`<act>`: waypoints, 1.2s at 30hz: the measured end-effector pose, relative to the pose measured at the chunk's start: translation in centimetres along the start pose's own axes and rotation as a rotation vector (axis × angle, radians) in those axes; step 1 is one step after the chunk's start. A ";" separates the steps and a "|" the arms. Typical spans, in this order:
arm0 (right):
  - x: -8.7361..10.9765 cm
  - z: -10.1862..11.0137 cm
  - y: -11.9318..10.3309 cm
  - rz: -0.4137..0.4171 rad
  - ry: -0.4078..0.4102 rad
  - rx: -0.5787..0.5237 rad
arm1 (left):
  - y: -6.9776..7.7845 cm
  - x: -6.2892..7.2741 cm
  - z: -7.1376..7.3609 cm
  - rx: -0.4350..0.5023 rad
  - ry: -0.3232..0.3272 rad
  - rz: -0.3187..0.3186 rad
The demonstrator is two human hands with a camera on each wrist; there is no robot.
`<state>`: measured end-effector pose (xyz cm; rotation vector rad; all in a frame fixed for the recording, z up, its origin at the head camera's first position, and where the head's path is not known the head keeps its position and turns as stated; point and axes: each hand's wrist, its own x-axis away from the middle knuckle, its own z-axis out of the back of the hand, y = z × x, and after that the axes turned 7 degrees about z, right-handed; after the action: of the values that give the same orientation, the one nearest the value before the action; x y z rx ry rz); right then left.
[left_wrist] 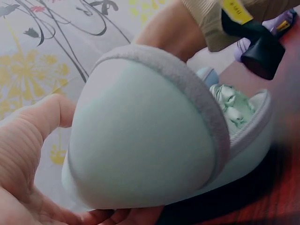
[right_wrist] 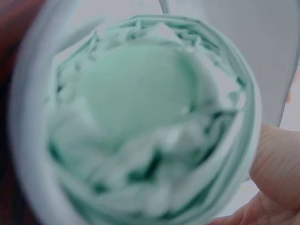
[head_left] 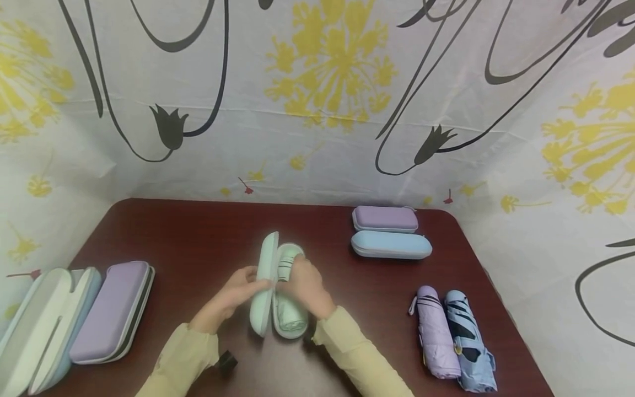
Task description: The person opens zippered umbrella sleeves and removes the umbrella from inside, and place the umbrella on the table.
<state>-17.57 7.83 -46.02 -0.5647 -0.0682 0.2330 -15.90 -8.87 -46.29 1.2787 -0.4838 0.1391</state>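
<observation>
A mint green hard case (head_left: pixel 263 309) stands open in the middle of the table, its lid raised on the left. My left hand (head_left: pixel 238 289) grips this lid, with thumb and fingers on either side of the shell (left_wrist: pixel 140 136) in the left wrist view. Inside the other half lies a folded mint green umbrella (head_left: pixel 291 315). Reaching in from the right, my right hand (head_left: pixel 310 284) holds the umbrella near its upper part, its fingertips partly hidden. Crumpled fabric at the umbrella's end (right_wrist: pixel 136 93) fills the right wrist view, ringed by the case rim.
At the left are an open blue-and-white case (head_left: pixel 37 331) and a closed purple case (head_left: pixel 111 314). Closed purple (head_left: pixel 386 218) and blue (head_left: pixel 392 245) cases lie at the back right. Folded purple (head_left: pixel 437 336) and blue (head_left: pixel 470 347) umbrellas lie side by side at the right.
</observation>
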 end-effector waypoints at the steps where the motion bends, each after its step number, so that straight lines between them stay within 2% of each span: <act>1: 0.0 0.1 0.2 -0.005 -0.007 -0.037 | 0.0 0.1 -0.1 0.003 0.005 0.003; 9: 0.0 0.8 1.2 -0.041 -0.054 -0.236 | 0.3 0.5 -0.7 0.027 0.032 0.005; 16: -0.1 1.0 2.1 -0.004 -0.035 -0.306 | 0.2 0.5 -1.1 0.023 0.051 0.014; 21: -0.2 1.7 2.5 -0.019 -0.030 -0.436 | -0.1 0.7 -1.0 0.026 0.049 0.013; 27: 0.4 3.4 2.9 -0.021 -0.044 -0.591 | -0.3 1.2 -0.1 -0.001 0.070 0.012; 31: 1.1 4.6 3.6 -0.020 -0.033 -0.592 | -0.7 1.7 1.0 -0.044 0.076 0.014; 36: 2.5 5.5 5.3 -0.053 -0.002 -0.541 | -1.5 2.5 3.0 -0.089 0.082 0.032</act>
<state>-16.92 15.65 -44.26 -1.0992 -0.1504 0.1619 -13.91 -12.51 -45.98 1.1741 -0.4351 0.1938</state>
